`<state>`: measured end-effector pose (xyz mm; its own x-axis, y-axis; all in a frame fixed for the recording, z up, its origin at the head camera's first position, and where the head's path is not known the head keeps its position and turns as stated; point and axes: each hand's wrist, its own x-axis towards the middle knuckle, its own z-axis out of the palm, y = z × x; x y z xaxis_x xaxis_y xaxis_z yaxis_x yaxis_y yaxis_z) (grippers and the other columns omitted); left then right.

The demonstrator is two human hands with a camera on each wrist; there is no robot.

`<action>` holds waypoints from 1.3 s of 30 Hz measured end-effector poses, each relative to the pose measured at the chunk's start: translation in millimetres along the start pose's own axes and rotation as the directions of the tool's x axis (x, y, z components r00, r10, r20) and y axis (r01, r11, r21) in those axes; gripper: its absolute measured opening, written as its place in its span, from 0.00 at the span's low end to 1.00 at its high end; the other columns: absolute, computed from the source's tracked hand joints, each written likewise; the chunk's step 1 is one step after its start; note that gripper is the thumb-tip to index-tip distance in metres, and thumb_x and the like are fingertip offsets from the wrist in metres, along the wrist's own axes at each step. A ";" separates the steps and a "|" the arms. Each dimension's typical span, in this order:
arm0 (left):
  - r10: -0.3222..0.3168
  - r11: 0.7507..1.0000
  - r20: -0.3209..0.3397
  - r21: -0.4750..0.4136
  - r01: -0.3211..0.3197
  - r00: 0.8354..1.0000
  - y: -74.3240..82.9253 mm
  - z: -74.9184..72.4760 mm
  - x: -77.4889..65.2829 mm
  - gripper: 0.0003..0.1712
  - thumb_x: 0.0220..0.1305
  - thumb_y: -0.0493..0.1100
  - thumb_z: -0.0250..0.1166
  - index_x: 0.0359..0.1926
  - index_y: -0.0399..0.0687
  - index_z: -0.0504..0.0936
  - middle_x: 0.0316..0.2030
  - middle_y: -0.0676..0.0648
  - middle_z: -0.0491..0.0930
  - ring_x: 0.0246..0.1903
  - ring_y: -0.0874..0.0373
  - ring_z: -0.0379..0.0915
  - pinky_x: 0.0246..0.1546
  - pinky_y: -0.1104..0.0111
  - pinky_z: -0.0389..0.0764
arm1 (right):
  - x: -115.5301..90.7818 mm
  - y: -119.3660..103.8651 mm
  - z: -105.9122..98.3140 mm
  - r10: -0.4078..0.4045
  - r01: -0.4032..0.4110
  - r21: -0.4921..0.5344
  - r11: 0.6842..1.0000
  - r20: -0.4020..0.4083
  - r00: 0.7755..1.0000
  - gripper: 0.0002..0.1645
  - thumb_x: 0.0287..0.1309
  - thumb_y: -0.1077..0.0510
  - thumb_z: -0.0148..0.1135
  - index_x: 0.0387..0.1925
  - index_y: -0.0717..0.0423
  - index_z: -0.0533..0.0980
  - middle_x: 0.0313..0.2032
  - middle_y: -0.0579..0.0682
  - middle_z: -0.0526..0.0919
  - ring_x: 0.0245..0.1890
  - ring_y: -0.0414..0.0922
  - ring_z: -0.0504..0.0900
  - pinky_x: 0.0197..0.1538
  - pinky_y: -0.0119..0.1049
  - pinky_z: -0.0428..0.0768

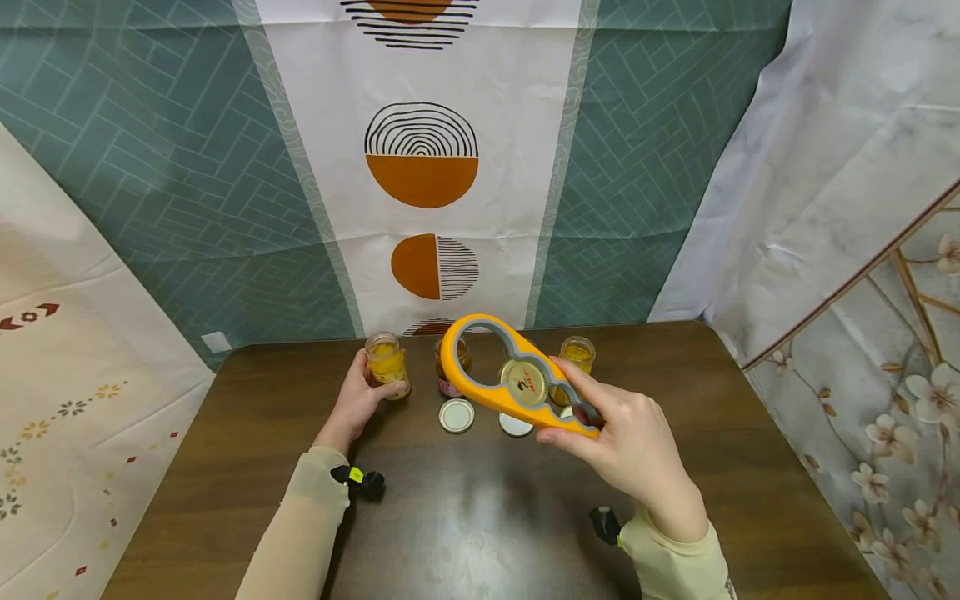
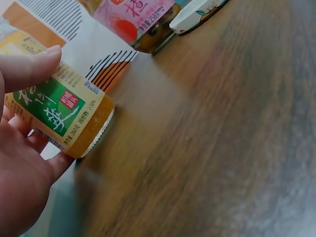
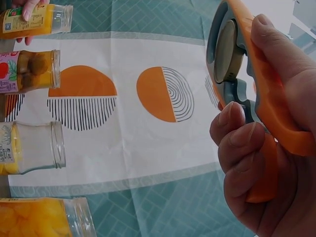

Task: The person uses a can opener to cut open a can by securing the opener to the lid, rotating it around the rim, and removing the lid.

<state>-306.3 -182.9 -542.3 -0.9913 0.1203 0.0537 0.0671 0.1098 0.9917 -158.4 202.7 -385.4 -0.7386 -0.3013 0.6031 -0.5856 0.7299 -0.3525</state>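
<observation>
My left hand [image 1: 356, 402] grips a lidless glass jar of yellow fruit [image 1: 387, 367] at the table's back left. Its green and cream label [image 2: 61, 111] faces the left wrist camera, thumb on one side and fingers on the other. Raised above the table, my right hand [image 1: 637, 433] holds an orange and grey jar opener [image 1: 468, 379] by its narrow end. A gold lid [image 3: 228, 51] sits inside one of the opener's rounded gaps. Behind the opener stand a pink-labelled jar [image 3: 34, 71], a partly filled jar [image 3: 32, 148] and another yellow fruit jar [image 1: 577, 352], all lidless.
Two white lids [image 1: 457, 415] [image 1: 515, 425] lie on the brown wooden table [image 1: 465, 508] before the jars, and part of another shows behind the opener. A patterned cloth [image 1: 510, 167] hangs along the table's back edge.
</observation>
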 end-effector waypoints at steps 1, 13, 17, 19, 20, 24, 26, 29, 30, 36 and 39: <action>-0.009 1.000 -0.005 0.002 0.009 1.000 0.1 -0.6 -0.1 0.45 0.57 0.33 0.72 0.68 0.44 0.55 0.65 0.38 0.67 0.62 0.45 0.64 0.67 0.46 0.60 | 0.0 -0.2 -0.2 -0.001 0.001 0.000 1.000 0.000 1.000 0.46 0.42 0.30 0.73 0.64 0.37 0.73 0.19 0.34 0.67 0.18 0.32 0.64 0.20 0.32 0.67; -0.028 0.999 -0.021 0.037 0.029 0.999 4.2 -0.6 -1.9 0.44 0.60 0.32 0.70 0.72 0.39 0.55 0.65 0.34 0.65 0.64 0.43 0.61 0.68 0.48 0.58 | -1.1 -1.3 -1.5 -0.004 0.004 0.003 1.000 0.000 1.000 0.46 0.42 0.30 0.73 0.64 0.38 0.73 0.20 0.34 0.67 0.18 0.32 0.64 0.20 0.32 0.67; -0.007 0.998 -0.035 0.063 0.009 0.999 11.9 2.4 -6.9 0.42 0.60 0.32 0.69 0.71 0.38 0.57 0.64 0.34 0.65 0.64 0.43 0.60 0.68 0.47 0.59 | -1.1 -1.2 -2.2 -0.004 0.004 -0.001 1.000 -0.005 1.000 0.47 0.42 0.30 0.73 0.64 0.37 0.73 0.20 0.34 0.67 0.18 0.32 0.65 0.21 0.32 0.67; 0.008 0.997 -0.048 0.080 -0.004 0.999 10.0 2.5 -7.4 0.42 0.59 0.34 0.70 0.70 0.39 0.58 0.64 0.34 0.66 0.64 0.43 0.61 0.68 0.47 0.60 | -0.8 -1.0 -2.2 -0.010 0.010 -0.001 1.000 -0.014 1.000 0.47 0.42 0.30 0.73 0.65 0.37 0.73 0.20 0.33 0.67 0.18 0.32 0.64 0.20 0.32 0.67; 0.013 0.997 -0.054 0.080 -0.009 0.998 5.3 1.5 -5.9 0.42 0.59 0.35 0.71 0.70 0.41 0.59 0.64 0.36 0.67 0.64 0.44 0.61 0.67 0.47 0.60 | -0.7 -1.1 -2.1 -0.015 0.015 0.000 1.000 -0.019 1.000 0.47 0.42 0.30 0.74 0.65 0.37 0.73 0.20 0.33 0.67 0.18 0.31 0.64 0.20 0.31 0.67; 0.014 0.996 -0.067 0.088 -0.008 0.998 -2.3 -1.8 -4.2 0.43 0.57 0.38 0.74 0.70 0.45 0.62 0.63 0.38 0.68 0.62 0.46 0.63 0.66 0.47 0.63 | -0.1 -1.5 -1.9 -0.026 0.026 0.000 1.000 -0.031 0.999 0.46 0.41 0.30 0.74 0.64 0.37 0.73 0.19 0.33 0.66 0.18 0.31 0.64 0.19 0.31 0.66; 0.012 0.996 -0.066 0.092 -0.006 0.998 1.0 -1.7 -6.2 0.43 0.57 0.38 0.73 0.70 0.45 0.62 0.62 0.37 0.68 0.62 0.45 0.64 0.65 0.46 0.64 | -0.1 -1.7 -2.0 -0.022 0.022 0.000 1.000 -0.026 0.999 0.46 0.42 0.29 0.73 0.64 0.37 0.73 0.19 0.33 0.66 0.18 0.31 0.64 0.20 0.31 0.66; 0.026 0.994 -0.064 0.108 -0.019 0.998 9.3 1.0 -10.3 0.42 0.58 0.36 0.72 0.70 0.41 0.62 0.62 0.35 0.69 0.61 0.43 0.64 0.64 0.44 0.65 | -0.2 -1.3 -2.0 -0.019 0.019 0.001 1.000 -0.021 1.000 0.46 0.42 0.29 0.73 0.64 0.37 0.73 0.19 0.33 0.66 0.18 0.31 0.64 0.20 0.31 0.66; 0.031 0.993 -0.065 0.112 -0.024 0.997 9.8 1.6 -10.6 0.42 0.59 0.36 0.72 0.70 0.40 0.62 0.62 0.34 0.69 0.61 0.42 0.64 0.64 0.44 0.65 | 0.0 -1.3 -2.1 -0.021 0.021 0.001 1.000 -0.023 1.000 0.47 0.42 0.29 0.73 0.64 0.37 0.73 0.19 0.33 0.66 0.18 0.31 0.64 0.19 0.31 0.66; 0.037 0.994 -0.090 0.108 -0.027 0.995 -2.9 2.0 -5.7 0.42 0.59 0.39 0.72 0.71 0.45 0.63 0.62 0.37 0.70 0.62 0.45 0.64 0.65 0.46 0.63 | 0.0 -1.7 -2.5 -0.031 0.031 0.001 1.000 -0.035 0.999 0.47 0.41 0.30 0.74 0.64 0.37 0.73 0.19 0.32 0.66 0.17 0.31 0.63 0.19 0.30 0.65; 0.044 0.993 -0.111 0.118 -0.030 0.993 -7.8 2.2 -5.2 0.43 0.59 0.43 0.73 0.72 0.47 0.63 0.63 0.39 0.70 0.62 0.47 0.64 0.66 0.47 0.62 | -0.7 -1.7 -2.5 -0.019 0.019 0.000 1.000 -0.027 0.999 0.47 0.42 0.29 0.73 0.65 0.37 0.73 0.19 0.33 0.66 0.17 0.31 0.64 0.19 0.31 0.66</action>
<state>-301.4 -182.2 -550.6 -0.9939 0.0144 0.1097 0.1102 0.2215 0.9689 -156.1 203.3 -383.4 -0.7180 -0.2983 0.6289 -0.5996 0.7240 -0.3411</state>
